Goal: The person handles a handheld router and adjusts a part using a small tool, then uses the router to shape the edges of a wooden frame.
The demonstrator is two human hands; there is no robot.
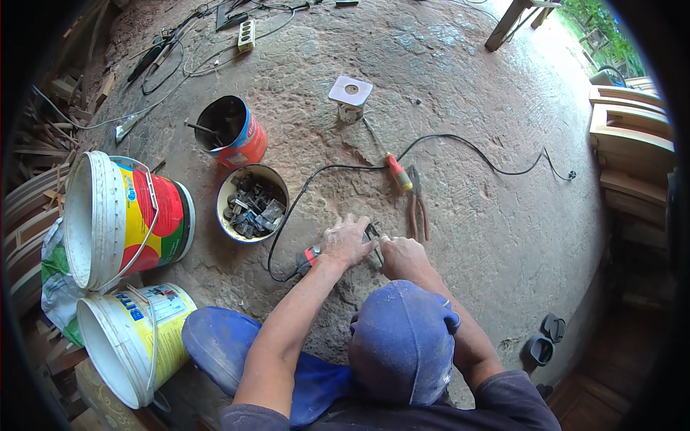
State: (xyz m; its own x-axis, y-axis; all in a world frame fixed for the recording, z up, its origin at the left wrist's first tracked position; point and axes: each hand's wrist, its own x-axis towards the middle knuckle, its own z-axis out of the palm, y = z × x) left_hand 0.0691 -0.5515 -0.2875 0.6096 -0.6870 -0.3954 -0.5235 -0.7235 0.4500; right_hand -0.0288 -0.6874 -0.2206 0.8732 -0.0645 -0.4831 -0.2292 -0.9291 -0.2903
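My left hand (347, 243) lies over the front of a corded power tool (310, 256) with a red and dark body, its fingers curled onto the black end. Close against it, my right hand (404, 257) is closed in a fist. A thin greyish piece shows between the two hands, but what the right fist grips is mostly hidden. From the tool's rear a black cord (316, 171) loops away to a loose plug (571, 174) on the right. Beyond my hands lie a screwdriver (397, 172) with a red and yellow handle and pliers (417, 205) with reddish-brown handles.
Left of the tool stand a tin of metal hardware (275, 212), a red and blue can (248, 147) and two white buckets (172, 215) (169, 316). A small pot with a square lid (351, 90) and a power strip (246, 36) are farther off. Wooden pieces (632, 136) are stacked right.
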